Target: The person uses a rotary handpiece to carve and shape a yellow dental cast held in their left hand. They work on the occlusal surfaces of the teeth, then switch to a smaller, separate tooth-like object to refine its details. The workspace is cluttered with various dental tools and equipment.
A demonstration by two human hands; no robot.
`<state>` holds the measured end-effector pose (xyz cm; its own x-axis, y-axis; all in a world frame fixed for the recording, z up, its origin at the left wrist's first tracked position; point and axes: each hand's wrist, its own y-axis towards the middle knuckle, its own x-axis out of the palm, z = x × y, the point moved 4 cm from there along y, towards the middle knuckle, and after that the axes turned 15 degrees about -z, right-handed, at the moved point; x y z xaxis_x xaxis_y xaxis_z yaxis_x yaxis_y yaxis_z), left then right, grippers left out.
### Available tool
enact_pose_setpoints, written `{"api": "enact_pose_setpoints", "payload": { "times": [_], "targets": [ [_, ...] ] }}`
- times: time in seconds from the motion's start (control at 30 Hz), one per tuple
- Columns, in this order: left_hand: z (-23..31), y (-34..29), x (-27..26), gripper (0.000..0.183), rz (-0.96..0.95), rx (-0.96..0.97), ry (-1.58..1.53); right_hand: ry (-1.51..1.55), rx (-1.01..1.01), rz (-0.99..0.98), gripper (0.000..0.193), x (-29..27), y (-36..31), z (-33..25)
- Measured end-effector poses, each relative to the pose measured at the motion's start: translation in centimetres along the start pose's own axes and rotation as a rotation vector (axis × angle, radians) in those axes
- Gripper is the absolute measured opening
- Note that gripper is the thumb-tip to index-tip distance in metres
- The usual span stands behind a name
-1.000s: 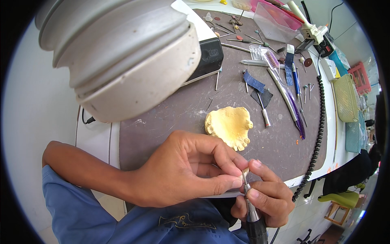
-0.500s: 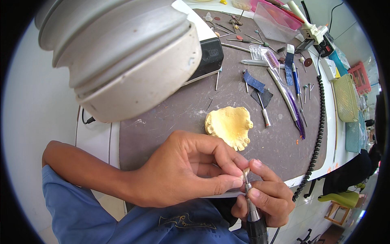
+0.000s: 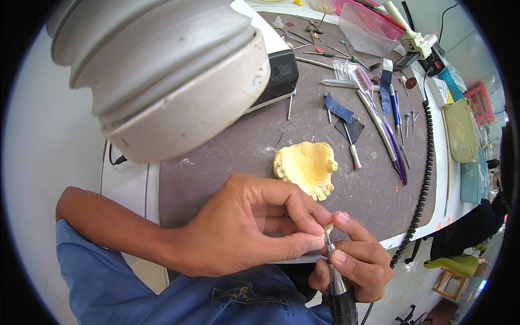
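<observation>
My left hand is closed, thumb and fingertips pinching a small off-white, tooth-like piece mostly hidden by the fingers. In my right hand is a black and silver rotary handpiece, gripped like a pen and pointing up. Its thin metal bit meets the small piece, or lies right beside it; I cannot tell which. The right index fingertip is raised close to the left fingertips. Just beyond both hands, a pale yellow dental cast with a few teeth along its rim lies on the brown mat.
A large grey ribbed suction hose looms at the upper left, beside a black device. Burs, a purple toothbrush and sandpaper strips lie across the mat's far right. A coiled black cord runs down the right edge.
Both hands stay almost in the same place, with the bit still at the small piece. Only a very slight shift of the fingers and handpiece shows.
</observation>
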<state>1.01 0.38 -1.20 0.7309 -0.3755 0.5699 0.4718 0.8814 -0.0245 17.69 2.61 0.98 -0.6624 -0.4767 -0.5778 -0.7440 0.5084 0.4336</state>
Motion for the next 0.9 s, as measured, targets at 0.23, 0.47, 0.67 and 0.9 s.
{"api": "enact_pose_setpoints", "payload": {
  "times": [0.23,0.47,0.67,0.9],
  "targets": [
    [0.00,0.03,-0.04,0.009,-0.012,-0.005,0.003,-0.002,-0.012,0.016,0.037,0.05,-0.25,0.24],
    [0.15,0.15,0.04,0.008,-0.006,-0.029,-0.024,0.010,0.002,0.085,0.039,0.32,-0.51,0.22],
    [-0.01,0.03,0.03,0.009,0.003,-0.044,-0.097,-0.038,-0.042,0.017,0.034,0.24,-0.10,0.16],
    [-0.09,0.09,0.09,0.012,-0.002,-0.055,-0.137,-0.097,-0.084,0.036,0.025,0.49,-0.18,-0.01]
  ]
}}
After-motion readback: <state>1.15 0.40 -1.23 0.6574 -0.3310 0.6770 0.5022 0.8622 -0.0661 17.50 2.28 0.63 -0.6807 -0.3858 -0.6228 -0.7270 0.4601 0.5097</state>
